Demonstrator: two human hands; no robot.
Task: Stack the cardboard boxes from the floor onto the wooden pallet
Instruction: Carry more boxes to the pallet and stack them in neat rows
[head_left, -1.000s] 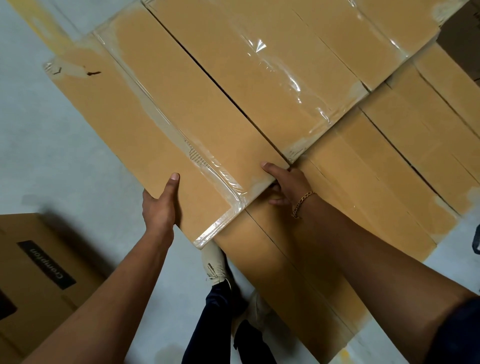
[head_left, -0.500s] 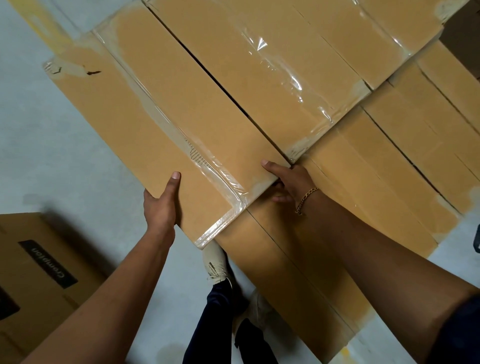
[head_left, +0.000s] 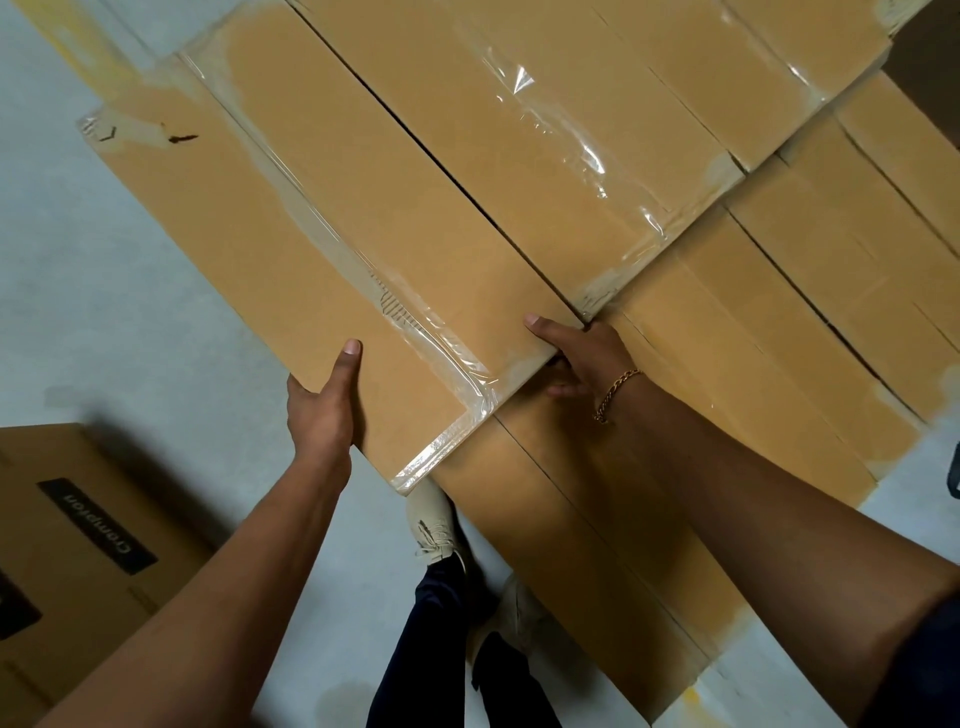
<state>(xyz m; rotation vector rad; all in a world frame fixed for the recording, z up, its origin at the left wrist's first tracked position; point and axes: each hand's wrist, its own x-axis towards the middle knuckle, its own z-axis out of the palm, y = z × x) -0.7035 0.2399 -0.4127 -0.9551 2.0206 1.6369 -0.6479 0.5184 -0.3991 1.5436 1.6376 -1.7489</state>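
Two hands: left hand (head_left: 322, 410), right hand (head_left: 582, 358). Three taped boxes form the top layer: near box (head_left: 311, 223), middle box (head_left: 519, 171), far box (head_left: 779, 52). The lower boxes (head_left: 779, 322) cannot be counted. One printed box (head_left: 78, 545), two shoes (head_left: 436, 525) (head_left: 514, 608), one bracelet (head_left: 615, 387).

boxes (head_left: 363, 218) tan, clear tape | floor (head_left: 104, 291) pale grey | bracelet (head_left: 615, 387) gold | shoe (head_left: 434, 525) beige

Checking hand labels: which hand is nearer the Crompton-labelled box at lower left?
Left. The left hand grips the near end of the taped box on the side toward the Crompton box; the right hand grips the same end's other corner, farther away.
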